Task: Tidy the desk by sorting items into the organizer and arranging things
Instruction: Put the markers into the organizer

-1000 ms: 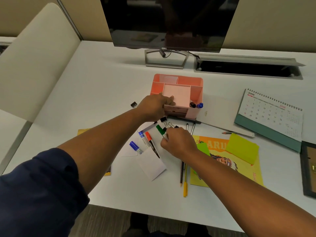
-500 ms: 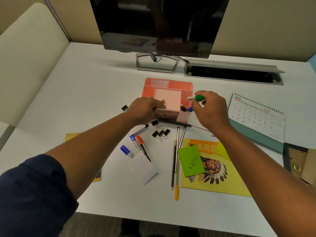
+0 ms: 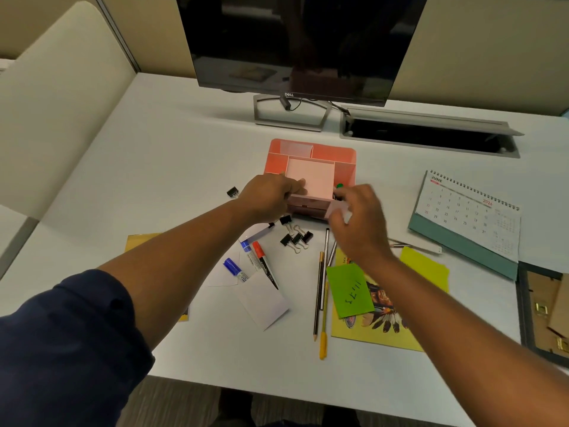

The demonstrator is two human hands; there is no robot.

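White worktop [image 3: 172, 167] fills the frame; dark monitor [image 3: 295, 44] at top centre, desk calendar [image 3: 468, 211] at right. Pink organizer [image 3: 311, 177] sits at centre, below the monitor stand. Left hand [image 3: 271, 195] grips the organizer's left front corner, fingers curled over the edge, thumb on the pale top panel: a steadying hold. Right hand [image 3: 357, 217] hangs just right of the organizer's front, blurred; cannot tell whether its grip is wide, narrow, or holding anything. Green marker cap [image 3: 339, 186] shows at the right-hand compartment, apparently standing in it. Unsorted, lower centre: yellow booklet [image 3: 363, 331] under a green sticky note [image 3: 349, 289], pencils [image 3: 320, 291], red marker [image 3: 264, 263], blue markers [image 3: 235, 268], binder clips [image 3: 295, 238]. Judgement: step in hand is sorting pens into the side compartment. To do it well, keep the left hand bracing so the light organizer does not slide or tip; take one marker at a time by mid-barrel, lower it upright, cap up.
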